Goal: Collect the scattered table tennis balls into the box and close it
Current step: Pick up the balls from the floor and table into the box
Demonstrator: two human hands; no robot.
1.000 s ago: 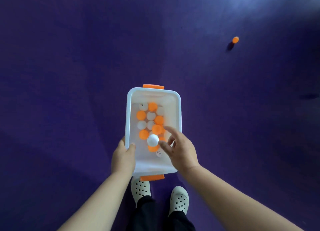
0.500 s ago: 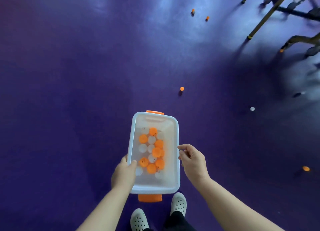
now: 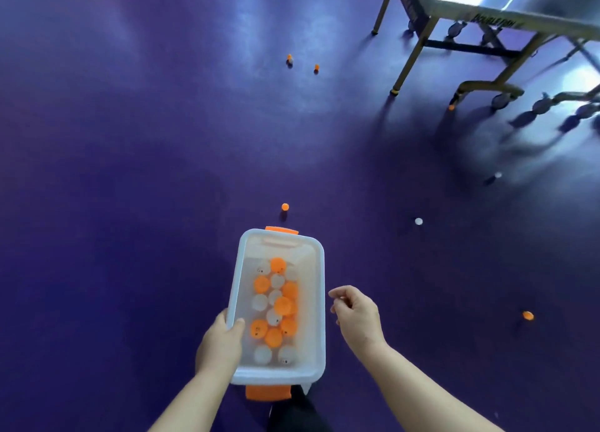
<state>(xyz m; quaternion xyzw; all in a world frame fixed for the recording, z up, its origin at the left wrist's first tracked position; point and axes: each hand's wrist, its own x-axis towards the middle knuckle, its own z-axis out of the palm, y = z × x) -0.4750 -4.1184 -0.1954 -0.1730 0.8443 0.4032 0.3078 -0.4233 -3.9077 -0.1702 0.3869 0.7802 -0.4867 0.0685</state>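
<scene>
A clear plastic box (image 3: 319, 305) with orange latches holds several orange and white balls and has no lid on. My left hand (image 3: 220, 345) grips its left rim and carries it above the purple floor. My right hand (image 3: 357, 316) hovers just right of the box, fingers loosely curled, holding nothing. An orange ball (image 3: 285, 207) lies on the floor just beyond the box. A white ball (image 3: 418, 221) lies farther right, and another orange ball (image 3: 528, 315) sits at the right.
A table tennis table's frame (image 3: 418, 39) with wheeled legs stands at the upper right. More balls lie far ahead (image 3: 316, 67), near the table legs (image 3: 451, 107) and at the right (image 3: 498, 174). Dark trousers show below the box.
My right hand dropped a white ball into the box and drew back to the right of it. The view lifted, bringing far balls and the table frame into sight.
</scene>
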